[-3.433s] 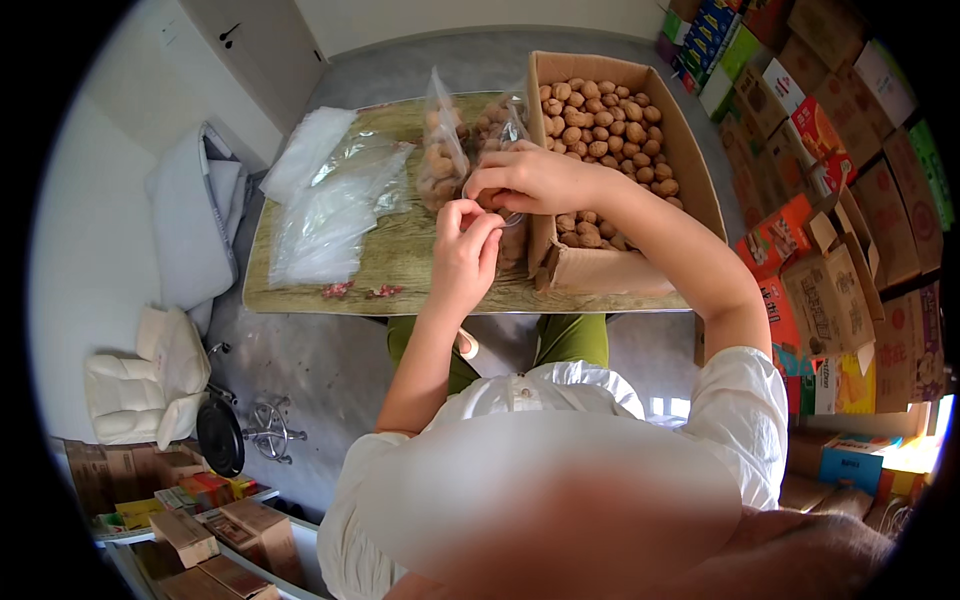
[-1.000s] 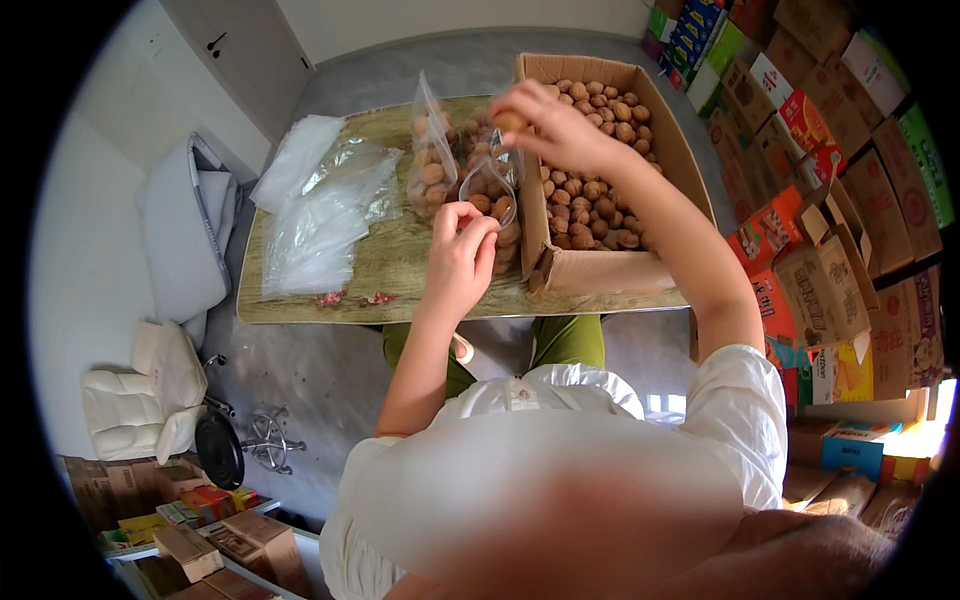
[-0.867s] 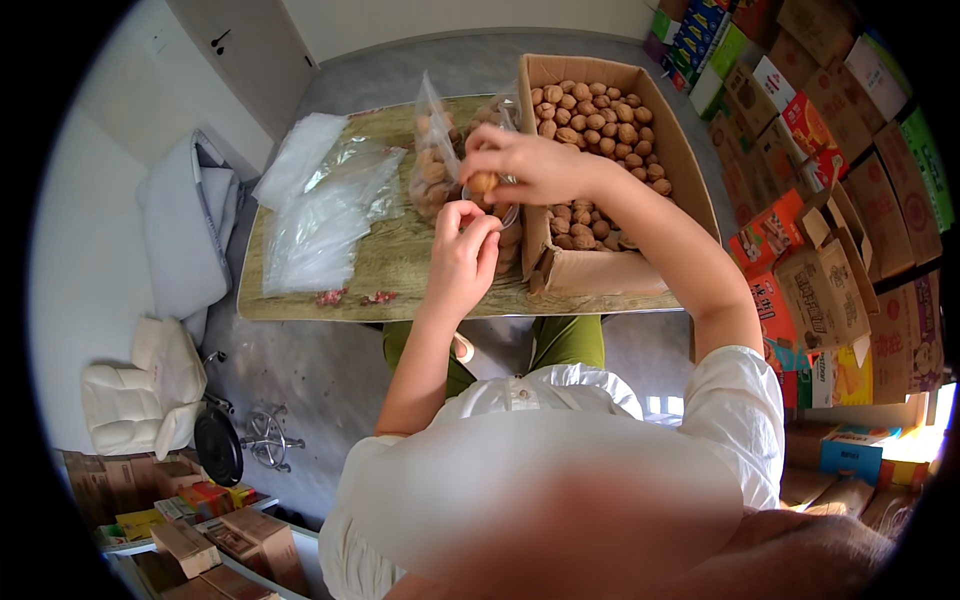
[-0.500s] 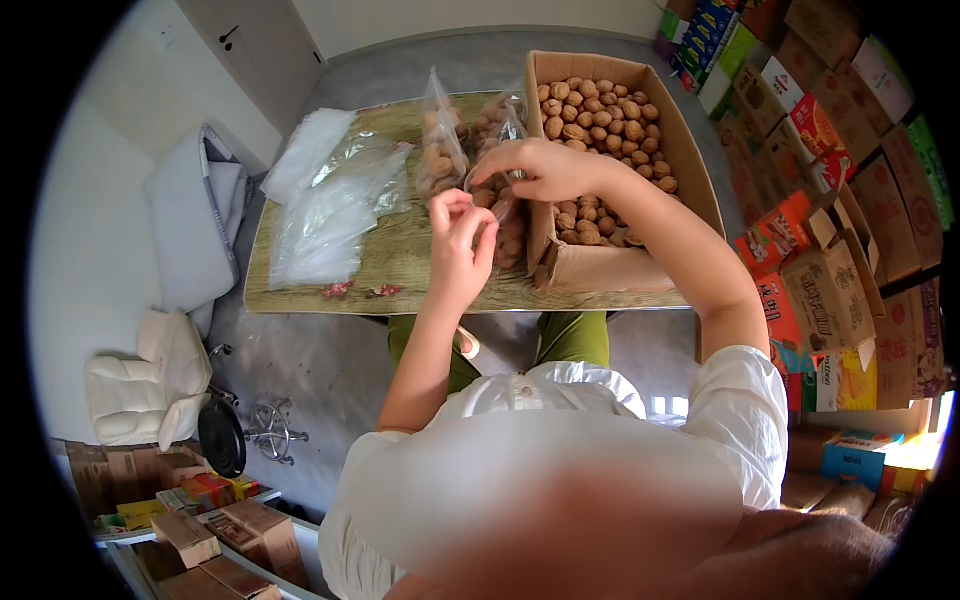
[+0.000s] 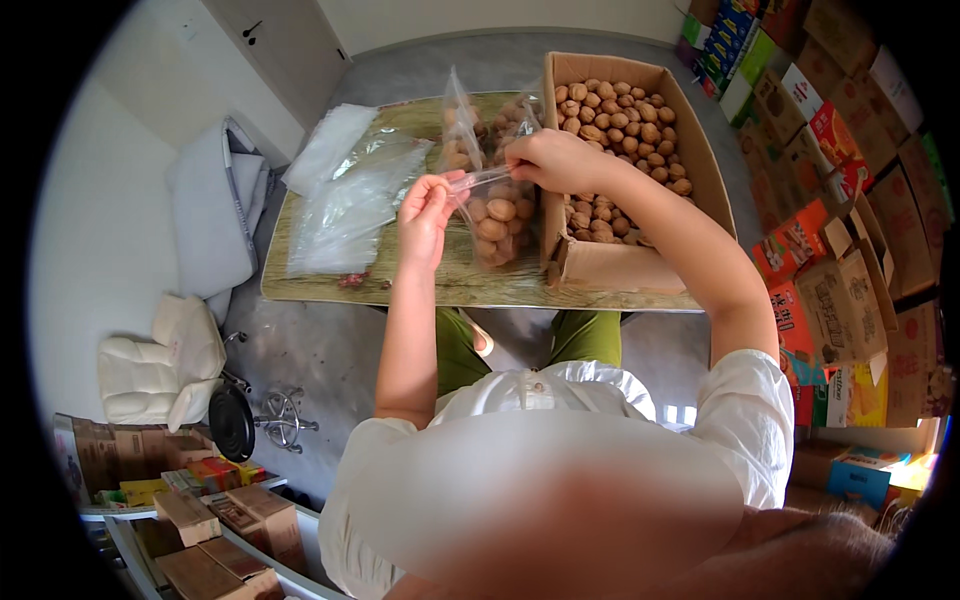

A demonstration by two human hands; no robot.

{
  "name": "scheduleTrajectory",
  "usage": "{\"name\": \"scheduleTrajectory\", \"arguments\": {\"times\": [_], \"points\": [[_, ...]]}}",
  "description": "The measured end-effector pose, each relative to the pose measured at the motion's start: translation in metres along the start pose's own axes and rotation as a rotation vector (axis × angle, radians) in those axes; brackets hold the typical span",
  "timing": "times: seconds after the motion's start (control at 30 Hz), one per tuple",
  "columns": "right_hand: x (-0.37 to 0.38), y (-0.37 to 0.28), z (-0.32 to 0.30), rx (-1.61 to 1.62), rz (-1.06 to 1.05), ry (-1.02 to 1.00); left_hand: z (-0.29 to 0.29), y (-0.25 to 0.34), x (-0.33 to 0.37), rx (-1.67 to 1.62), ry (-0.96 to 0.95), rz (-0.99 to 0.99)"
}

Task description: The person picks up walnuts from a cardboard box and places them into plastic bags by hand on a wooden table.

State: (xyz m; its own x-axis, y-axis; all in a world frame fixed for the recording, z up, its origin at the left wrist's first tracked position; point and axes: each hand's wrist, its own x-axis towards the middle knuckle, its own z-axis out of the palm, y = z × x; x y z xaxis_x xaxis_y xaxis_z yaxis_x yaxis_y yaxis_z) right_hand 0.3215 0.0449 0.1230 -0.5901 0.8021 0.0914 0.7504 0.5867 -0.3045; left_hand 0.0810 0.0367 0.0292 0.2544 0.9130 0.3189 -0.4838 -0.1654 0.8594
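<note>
A clear plastic bag of walnuts (image 5: 497, 228) stands on the table's near side, its top edge stretched between my two hands. My left hand (image 5: 425, 218) pinches the left end of that edge between thumb and fingers. At the right end, my right hand (image 5: 558, 162) is closed on the edge, next to the box wall. Behind it are more clear bags with walnuts, one with a tall pointed top (image 5: 460, 125). To the right, an open cardboard box (image 5: 610, 265) holds many loose walnuts (image 5: 640, 125).
Flat clear plastic bags (image 5: 345, 220) lie in piles on the left of the wood-patterned table (image 5: 410, 285). Stacked cartons (image 5: 830, 310) line the right side. A white chair (image 5: 150, 375) and a folded grey padded item (image 5: 210, 210) are at the left. Boxes (image 5: 255, 525) fill shelves lower left.
My hands have moved apart, drawing the bag's top edge out between them. The left hand shifted left, and the walnuts in the bag now show more fully. The whole view shifted slightly.
</note>
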Motion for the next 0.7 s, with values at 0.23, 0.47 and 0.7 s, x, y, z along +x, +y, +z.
{"name": "scheduleTrajectory", "arguments": {"times": [0.23, 0.47, 0.7], "points": [[-0.005, -0.002, 0.004, 0.159, -0.267, 0.241, -0.005, 0.006, 0.003, 0.001, -0.041, 0.076], [-0.001, 0.004, 0.005, 0.142, -0.193, -0.022, -0.006, -0.021, -0.017, 0.139, 0.001, 0.086], [-0.001, 0.013, 0.002, 0.041, -0.195, 0.031, -0.009, -0.067, -0.015, 0.315, -0.066, -0.157]]}}
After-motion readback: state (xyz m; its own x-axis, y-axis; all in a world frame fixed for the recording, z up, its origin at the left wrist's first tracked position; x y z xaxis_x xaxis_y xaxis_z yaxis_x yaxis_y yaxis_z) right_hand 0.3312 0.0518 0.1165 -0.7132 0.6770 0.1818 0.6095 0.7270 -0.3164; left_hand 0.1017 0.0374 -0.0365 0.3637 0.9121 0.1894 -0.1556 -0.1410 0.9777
